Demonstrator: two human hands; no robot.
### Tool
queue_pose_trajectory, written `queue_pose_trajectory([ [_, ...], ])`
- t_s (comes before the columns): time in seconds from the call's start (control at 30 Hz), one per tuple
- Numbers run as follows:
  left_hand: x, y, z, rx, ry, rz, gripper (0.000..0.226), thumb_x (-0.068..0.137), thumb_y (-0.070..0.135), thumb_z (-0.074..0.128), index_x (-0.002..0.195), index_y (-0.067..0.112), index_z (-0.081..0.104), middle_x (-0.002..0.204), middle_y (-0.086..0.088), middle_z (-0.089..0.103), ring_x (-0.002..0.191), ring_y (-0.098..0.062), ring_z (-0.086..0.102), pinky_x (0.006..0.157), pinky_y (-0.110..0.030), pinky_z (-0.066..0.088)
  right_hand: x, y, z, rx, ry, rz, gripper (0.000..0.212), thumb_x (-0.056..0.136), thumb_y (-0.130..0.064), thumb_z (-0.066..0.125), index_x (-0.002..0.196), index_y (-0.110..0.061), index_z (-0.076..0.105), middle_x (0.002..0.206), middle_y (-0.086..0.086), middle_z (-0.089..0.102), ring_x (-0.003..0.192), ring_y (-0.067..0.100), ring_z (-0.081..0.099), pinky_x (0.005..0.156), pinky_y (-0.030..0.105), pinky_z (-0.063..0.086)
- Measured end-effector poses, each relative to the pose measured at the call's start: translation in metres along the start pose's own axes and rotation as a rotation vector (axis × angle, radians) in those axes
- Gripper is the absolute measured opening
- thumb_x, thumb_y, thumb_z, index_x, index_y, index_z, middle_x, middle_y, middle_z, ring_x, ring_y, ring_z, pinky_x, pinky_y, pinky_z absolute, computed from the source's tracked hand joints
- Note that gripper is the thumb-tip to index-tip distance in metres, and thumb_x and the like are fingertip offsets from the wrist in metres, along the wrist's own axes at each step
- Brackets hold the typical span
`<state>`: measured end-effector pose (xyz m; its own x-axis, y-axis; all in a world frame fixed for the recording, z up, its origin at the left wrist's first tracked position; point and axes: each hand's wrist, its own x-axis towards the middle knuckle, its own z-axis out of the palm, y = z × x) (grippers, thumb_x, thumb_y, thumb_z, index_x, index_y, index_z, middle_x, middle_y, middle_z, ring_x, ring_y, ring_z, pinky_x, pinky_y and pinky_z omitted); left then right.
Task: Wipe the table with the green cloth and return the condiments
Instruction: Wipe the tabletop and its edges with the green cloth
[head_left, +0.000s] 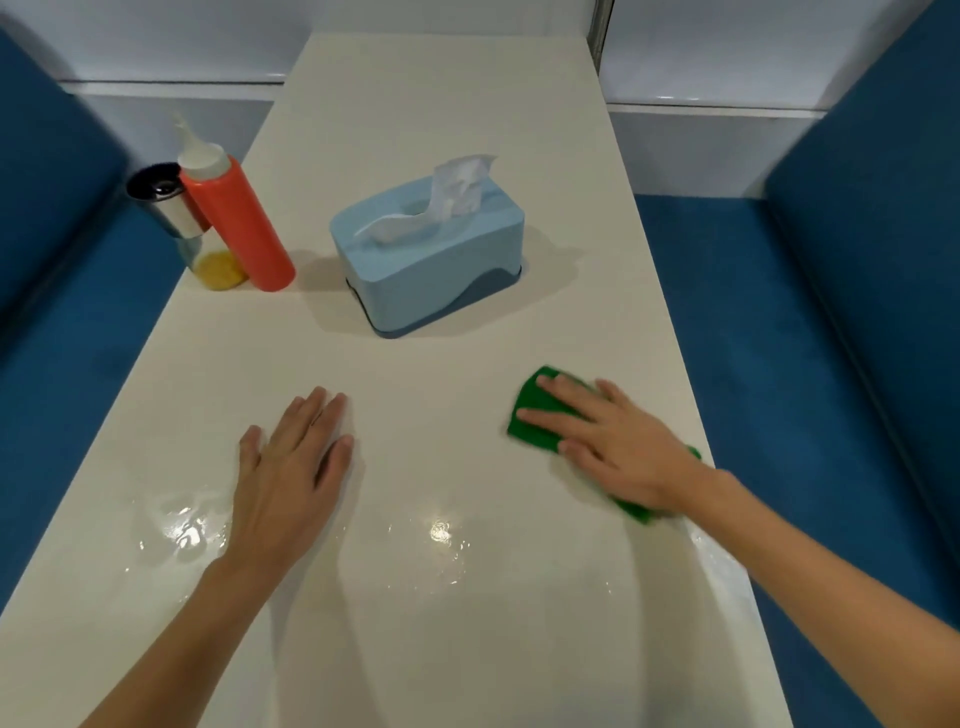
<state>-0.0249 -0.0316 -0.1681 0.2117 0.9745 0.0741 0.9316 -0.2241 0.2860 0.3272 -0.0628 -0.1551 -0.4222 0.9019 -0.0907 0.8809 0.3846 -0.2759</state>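
Observation:
The green cloth (535, 410) lies flat on the white table (441, 93) near its right edge. My right hand (618, 441) presses on the cloth with straight, spread fingers. My left hand (288, 467) rests flat on the bare table at the centre left, holding nothing. A red squeeze bottle (239, 223) with a white nozzle stands at the table's left edge. Right beside it stands a glass shaker (179, 223) with a metal top and yellow contents.
A light blue tissue box (431, 254) with a tissue sticking out sits mid-table. Wet, shiny patches (182, 525) spread over the near part of the table. Blue bench seats (779, 338) flank both sides, and a white wall stands beyond.

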Motion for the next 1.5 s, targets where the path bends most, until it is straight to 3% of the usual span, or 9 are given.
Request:
queue_pose_trajectory([
  [0.13, -0.001, 0.001, 0.005, -0.028, 0.038, -0.01, 0.052, 0.098, 0.042, 0.027, 0.145, 0.025, 0.04, 0.154, 0.002, 0.035, 0.143, -0.016, 0.027, 0.113, -0.049, 0.014, 0.047, 0.013, -0.007, -0.007, 0.103, 0.249, 0.055, 0.093, -0.041, 0.013, 0.147, -0.041, 0.024, 0.159, 0.001, 0.016, 0.145, 0.016, 0.011, 0.116, 0.045, 0.009],
  [0.3, 0.0, -0.001, 0.005, -0.041, 0.05, -0.01, 0.052, 0.097, 0.042, 0.029, 0.144, 0.025, 0.042, 0.153, 0.002, 0.036, 0.143, -0.015, 0.028, 0.114, -0.048, 0.013, 0.102, -0.038, 0.01, 0.039, 0.187, 0.449, 0.049, 0.1, -0.031, 0.025, 0.149, -0.036, 0.022, 0.159, 0.007, 0.012, 0.146, 0.022, 0.007, 0.115, 0.046, 0.006],
  [0.47, -0.001, -0.005, 0.005, -0.036, 0.03, -0.01, 0.052, 0.098, 0.044, 0.028, 0.146, 0.029, 0.038, 0.155, 0.005, 0.031, 0.144, -0.011, 0.024, 0.115, -0.046, 0.011, 0.086, -0.1, 0.028, 0.07, 0.148, 0.175, 0.049, 0.099, -0.031, 0.025, 0.148, -0.034, 0.028, 0.158, 0.007, 0.017, 0.146, 0.022, 0.012, 0.116, 0.044, 0.006],
  [0.63, -0.002, -0.006, 0.003, -0.062, 0.013, 0.005, 0.053, 0.099, 0.046, 0.024, 0.148, 0.03, 0.034, 0.157, 0.007, 0.026, 0.145, -0.009, 0.019, 0.116, -0.044, 0.007, 0.022, -0.072, 0.025, -0.018, 0.025, 0.001, 0.048, 0.098, -0.042, 0.02, 0.146, -0.044, 0.024, 0.159, -0.005, 0.015, 0.146, 0.012, 0.011, 0.115, 0.04, 0.007],
  [0.83, 0.0, -0.004, 0.006, -0.035, 0.027, -0.002, 0.053, 0.099, 0.043, 0.024, 0.148, 0.028, 0.035, 0.157, 0.004, 0.027, 0.146, -0.013, 0.02, 0.115, -0.046, 0.007, 0.023, -0.002, 0.001, 0.012, 0.136, 0.402, 0.05, 0.097, -0.043, 0.016, 0.147, -0.043, 0.021, 0.159, 0.0, 0.013, 0.146, 0.015, 0.009, 0.115, 0.051, 0.005],
  [1.0, 0.0, -0.003, 0.006, -0.023, 0.036, 0.0, 0.053, 0.098, 0.041, 0.026, 0.147, 0.026, 0.036, 0.156, 0.001, 0.03, 0.145, -0.015, 0.023, 0.115, -0.048, 0.009, 0.086, -0.048, 0.017, 0.038, 0.237, 0.761, 0.052, 0.101, -0.034, 0.022, 0.152, -0.031, 0.014, 0.159, 0.014, 0.004, 0.147, 0.026, 0.002, 0.115, 0.052, 0.004],
  [1.17, -0.001, -0.004, 0.005, -0.011, 0.026, 0.009, 0.053, 0.098, 0.042, 0.025, 0.148, 0.025, 0.035, 0.156, 0.0, 0.029, 0.145, -0.016, 0.023, 0.114, -0.049, 0.01, 0.096, -0.122, 0.038, 0.042, 0.222, 0.419, 0.05, 0.101, -0.033, 0.025, 0.15, -0.032, 0.021, 0.159, 0.012, 0.01, 0.146, 0.025, 0.007, 0.115, 0.048, 0.004],
  [1.3, -0.003, -0.007, 0.004, -0.034, 0.011, 0.02, 0.053, 0.099, 0.044, 0.024, 0.149, 0.027, 0.032, 0.157, 0.003, 0.026, 0.146, -0.013, 0.019, 0.115, -0.046, 0.008, 0.052, -0.115, 0.034, 0.119, 0.128, 0.201, 0.046, 0.101, -0.037, 0.026, 0.147, -0.038, 0.027, 0.159, 0.002, 0.014, 0.146, 0.018, 0.009, 0.116, 0.045, 0.002],
  [1.5, -0.002, -0.007, 0.005, -0.037, 0.022, 0.016, 0.052, 0.1, 0.043, 0.025, 0.149, 0.027, 0.033, 0.157, 0.003, 0.026, 0.146, -0.013, 0.019, 0.116, -0.046, 0.006, 0.009, -0.037, 0.015, 0.068, 0.189, 0.445, 0.049, 0.096, -0.042, 0.022, 0.145, -0.042, 0.027, 0.159, 0.001, 0.016, 0.146, 0.015, 0.011, 0.115, 0.052, 0.006],
])
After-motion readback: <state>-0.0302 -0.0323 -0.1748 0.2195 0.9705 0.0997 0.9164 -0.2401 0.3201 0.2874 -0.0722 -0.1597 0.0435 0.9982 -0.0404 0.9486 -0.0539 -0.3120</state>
